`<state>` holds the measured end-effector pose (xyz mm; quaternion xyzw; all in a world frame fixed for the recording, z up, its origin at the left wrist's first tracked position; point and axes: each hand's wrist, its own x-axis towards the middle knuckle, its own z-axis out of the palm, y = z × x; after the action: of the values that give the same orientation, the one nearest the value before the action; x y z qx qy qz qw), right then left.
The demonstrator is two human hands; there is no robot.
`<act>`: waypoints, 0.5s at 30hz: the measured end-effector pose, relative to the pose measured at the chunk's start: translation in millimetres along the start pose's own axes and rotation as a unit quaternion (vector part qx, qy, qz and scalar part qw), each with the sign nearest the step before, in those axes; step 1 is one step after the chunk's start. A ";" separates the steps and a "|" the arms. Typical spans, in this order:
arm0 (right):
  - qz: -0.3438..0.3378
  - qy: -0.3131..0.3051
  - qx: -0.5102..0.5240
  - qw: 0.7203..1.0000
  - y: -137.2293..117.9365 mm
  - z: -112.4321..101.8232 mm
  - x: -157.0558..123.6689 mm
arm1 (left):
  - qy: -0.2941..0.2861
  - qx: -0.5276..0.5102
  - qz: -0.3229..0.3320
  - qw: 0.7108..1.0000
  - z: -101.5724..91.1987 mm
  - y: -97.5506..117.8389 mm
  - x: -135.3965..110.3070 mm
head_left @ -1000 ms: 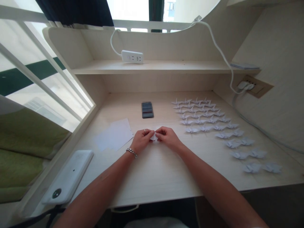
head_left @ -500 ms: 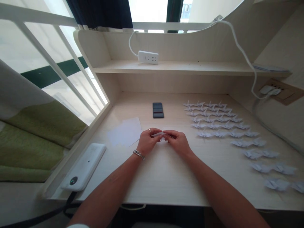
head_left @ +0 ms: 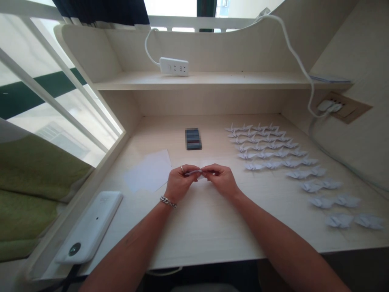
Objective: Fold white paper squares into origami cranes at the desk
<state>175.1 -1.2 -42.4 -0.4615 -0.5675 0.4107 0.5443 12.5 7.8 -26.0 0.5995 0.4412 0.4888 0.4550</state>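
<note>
Between my hands is a small folded piece of white paper [head_left: 199, 175], held just above the desk in the middle of the view. My left hand [head_left: 182, 180], with a ring and a chain bracelet, pinches its left side between thumb and fingers. On the other side my right hand [head_left: 221, 179] pinches it too, the fingertips of both hands nearly meeting. My fingers cover much of the paper, so its exact folded shape is hidden. Flat white paper sheets [head_left: 148, 170] lie overlapping on the desk left of my left hand.
Rows of white folded paper cranes [head_left: 267, 148] cover the desk's right side. A dark phone-like object [head_left: 193, 139], partly pixelated, lies beyond my hands. At the left edge rests a white power strip-like device [head_left: 91, 227] with a dark cable. A white socket strip [head_left: 174, 67] stands on the shelf [head_left: 212, 80].
The whole view has shifted, so the desk and its things appear further left. My hands keep their pinch on the folded paper, with only slight finger movement.
</note>
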 end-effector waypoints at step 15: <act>-0.031 0.004 0.000 1.000 -5.4 -2.1 -1.4 | -0.014 -0.003 -0.001 1.000 -1.4 1.4 -0.4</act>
<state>176.8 -3.9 -37.4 -0.4451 -0.5793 0.3923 0.5589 11.1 7.3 -24.6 0.6045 0.4340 0.4808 0.4638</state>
